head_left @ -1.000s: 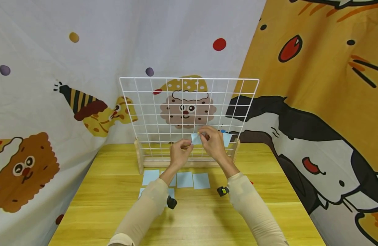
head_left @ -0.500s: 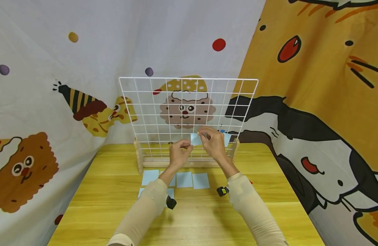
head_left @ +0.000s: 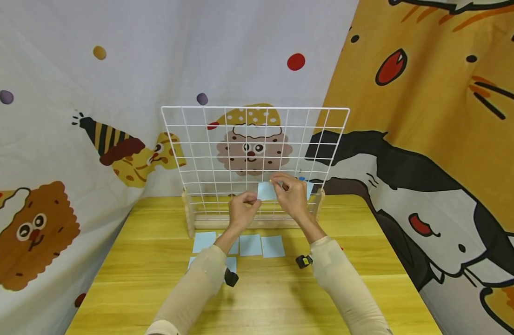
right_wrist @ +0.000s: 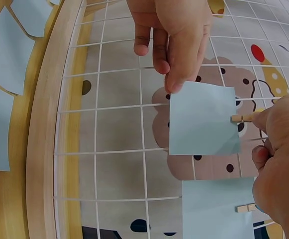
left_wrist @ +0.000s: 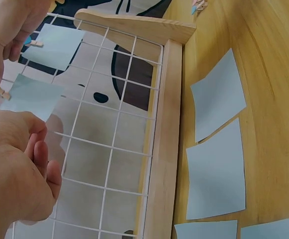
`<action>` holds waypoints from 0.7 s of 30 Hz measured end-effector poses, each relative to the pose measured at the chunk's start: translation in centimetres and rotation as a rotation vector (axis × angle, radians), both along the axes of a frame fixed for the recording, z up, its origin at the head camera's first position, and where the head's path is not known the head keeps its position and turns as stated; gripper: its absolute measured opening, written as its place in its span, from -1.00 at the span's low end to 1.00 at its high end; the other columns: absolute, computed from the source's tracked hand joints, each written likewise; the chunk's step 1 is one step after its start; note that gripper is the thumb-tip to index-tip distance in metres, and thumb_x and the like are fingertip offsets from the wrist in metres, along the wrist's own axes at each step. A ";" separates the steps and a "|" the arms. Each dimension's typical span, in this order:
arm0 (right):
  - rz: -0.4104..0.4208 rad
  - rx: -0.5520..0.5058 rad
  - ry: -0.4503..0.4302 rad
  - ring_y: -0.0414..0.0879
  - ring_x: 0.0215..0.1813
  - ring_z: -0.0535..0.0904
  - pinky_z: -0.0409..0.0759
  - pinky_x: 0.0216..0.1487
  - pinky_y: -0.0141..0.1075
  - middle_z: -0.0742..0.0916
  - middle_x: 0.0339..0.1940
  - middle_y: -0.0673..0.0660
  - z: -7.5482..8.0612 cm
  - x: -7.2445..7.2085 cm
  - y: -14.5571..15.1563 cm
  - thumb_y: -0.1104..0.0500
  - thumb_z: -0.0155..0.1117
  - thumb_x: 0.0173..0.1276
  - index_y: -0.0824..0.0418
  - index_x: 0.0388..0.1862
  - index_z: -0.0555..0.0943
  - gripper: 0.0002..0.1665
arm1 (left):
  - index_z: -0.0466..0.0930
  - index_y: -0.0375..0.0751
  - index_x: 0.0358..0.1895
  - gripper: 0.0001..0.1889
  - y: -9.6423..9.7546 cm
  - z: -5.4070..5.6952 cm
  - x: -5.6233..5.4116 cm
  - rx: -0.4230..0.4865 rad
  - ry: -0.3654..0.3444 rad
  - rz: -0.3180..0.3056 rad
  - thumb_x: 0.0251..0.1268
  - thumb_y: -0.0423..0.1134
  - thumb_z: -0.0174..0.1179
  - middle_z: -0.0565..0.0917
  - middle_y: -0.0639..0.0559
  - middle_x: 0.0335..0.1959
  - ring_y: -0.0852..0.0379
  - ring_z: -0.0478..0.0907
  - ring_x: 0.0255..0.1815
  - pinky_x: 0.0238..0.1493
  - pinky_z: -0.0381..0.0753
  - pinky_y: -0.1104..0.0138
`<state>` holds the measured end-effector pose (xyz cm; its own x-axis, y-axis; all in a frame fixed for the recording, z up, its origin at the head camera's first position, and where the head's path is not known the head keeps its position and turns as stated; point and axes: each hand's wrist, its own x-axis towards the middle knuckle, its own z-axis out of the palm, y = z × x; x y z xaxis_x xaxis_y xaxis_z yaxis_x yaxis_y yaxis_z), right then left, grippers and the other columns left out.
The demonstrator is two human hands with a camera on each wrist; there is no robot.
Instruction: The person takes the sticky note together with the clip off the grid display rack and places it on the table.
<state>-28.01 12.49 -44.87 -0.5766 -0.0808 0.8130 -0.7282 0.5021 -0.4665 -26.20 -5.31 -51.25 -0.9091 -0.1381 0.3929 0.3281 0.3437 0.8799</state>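
Against the white wire grid [head_left: 257, 108] stands a pale blue paper square [right_wrist: 203, 119]. My left hand [head_left: 242, 209] pinches its lower left corner between thumb and finger. At the sheet's top edge, my right hand [head_left: 292, 195] pinches a small wooden clothespin [right_wrist: 241, 118], whose tip lies over the paper. The right wrist view shows a second blue square [right_wrist: 216, 206] beside it, held on the grid by another small clothespin [right_wrist: 245, 208]. In the head view the right hand partly covers both sheets.
Several more blue squares [head_left: 250, 245] lie on the wooden table [head_left: 273, 298] in front of the grid's wooden base [left_wrist: 166, 124]. A small cluster of clothespins [left_wrist: 199, 6] lies on the table at the right. Behind the grid hangs a printed cloth [head_left: 248, 51].
Both hands keep nearly the same place at the paper square. Slightly more of the square shows between them, and the head view has shifted a little.
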 end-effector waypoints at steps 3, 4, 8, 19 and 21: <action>0.008 -0.015 0.002 -0.24 -0.56 0.43 0.29 -0.42 -0.63 0.95 -0.09 0.30 0.0 0.1 0.1 0.49 0.58 0.35 0.37 -0.19 0.92 -0.88 | 0.89 -0.33 -0.15 -0.92 -0.2 -0.1 0.2 0.004 0.001 -0.009 0.34 -0.46 0.51 0.92 -0.21 -0.23 -0.05 0.83 -0.21 -0.07 0.85 0.18; 0.013 -0.024 -0.002 -0.25 -0.55 0.42 0.29 -0.42 -0.63 0.95 -0.08 0.30 -0.1 0.2 0.2 0.50 0.57 0.35 0.36 -0.19 0.92 -0.87 | 0.90 -0.32 -0.16 -0.92 -0.3 -0.1 0.2 0.006 -0.002 -0.011 0.35 -0.46 0.50 0.92 -0.20 -0.23 -0.05 0.83 -0.20 -0.07 0.84 0.22; 0.032 -0.047 -0.002 -0.27 -0.55 0.42 0.30 -0.43 -0.64 0.94 -0.08 0.32 -0.1 0.3 0.4 0.50 0.58 0.34 0.35 -0.20 0.92 -0.87 | 0.90 -0.30 -0.14 -0.92 -0.6 -0.4 0.5 0.024 -0.025 -0.020 0.36 -0.44 0.52 0.93 -0.20 -0.20 -0.03 0.83 -0.17 -0.13 0.73 0.43; 0.052 -0.077 0.021 -0.16 -0.55 0.47 0.31 -0.42 -0.64 0.95 -0.07 0.30 0.0 1.5 1.5 0.50 0.58 0.35 0.36 -0.19 0.91 -0.88 | 0.90 -0.30 -0.10 -0.92 -1.5 -1.0 1.4 0.040 -0.033 -0.020 0.41 -0.41 0.52 0.92 -0.21 -0.17 0.00 0.79 -0.16 -0.13 0.67 0.51; 0.056 -0.082 0.027 -0.11 -0.56 0.48 0.30 -0.41 -0.64 0.94 -0.09 0.30 -0.1 1.7 1.8 0.51 0.58 0.34 0.37 -0.20 0.91 -0.87 | 0.90 -0.30 -0.09 -0.91 -1.8 -1.1 1.6 0.040 -0.032 -0.021 0.42 -0.41 0.52 0.92 -0.21 -0.15 -0.03 0.80 -0.14 -0.09 0.69 0.52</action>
